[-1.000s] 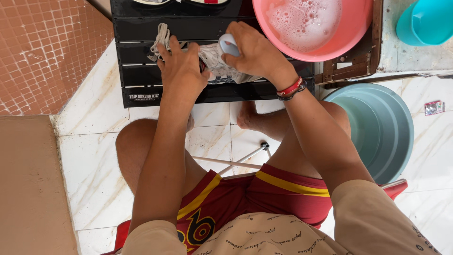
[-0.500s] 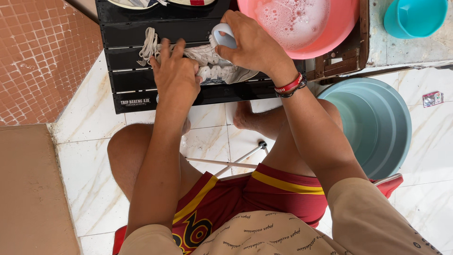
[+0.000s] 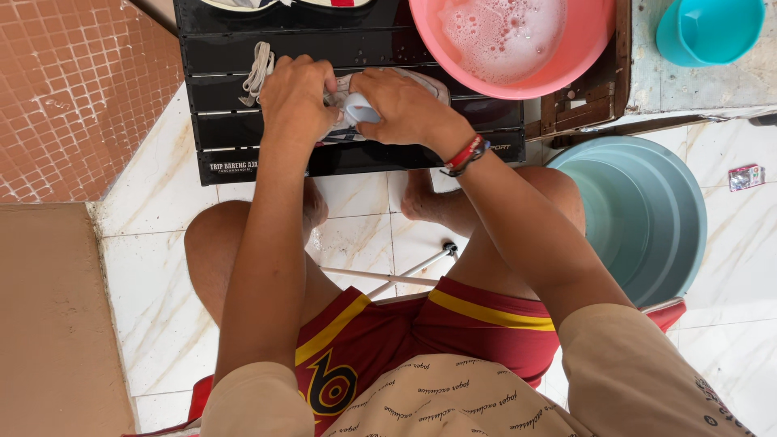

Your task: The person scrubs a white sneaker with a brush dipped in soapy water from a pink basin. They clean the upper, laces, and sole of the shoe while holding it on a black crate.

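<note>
A pale shoe (image 3: 424,79) lies on a black slatted table (image 3: 243,154), mostly hidden under both hands. My left hand (image 3: 293,95) presses down on its left part and grips it. My right hand (image 3: 402,107) is closed around a small brush with a light blue-grey handle (image 3: 358,110), held against the shoe between the two hands. A red and black band sits on my right wrist (image 3: 464,154). White laces (image 3: 259,70) lie bunched on the table just left of my left hand.
A pink basin of soapy water (image 3: 486,87) stands on the table's right part. A large teal bucket (image 3: 647,218) sits on the tiled floor at right, a turquoise tub (image 3: 708,28) on the ledge behind. A small sachet (image 3: 746,176) lies on the tiles. My knees are under the table.
My right hand has drawn the brush back across the shoe toward me and to the left. My left hand has shifted up, so both hands now meet over the shoe.
</note>
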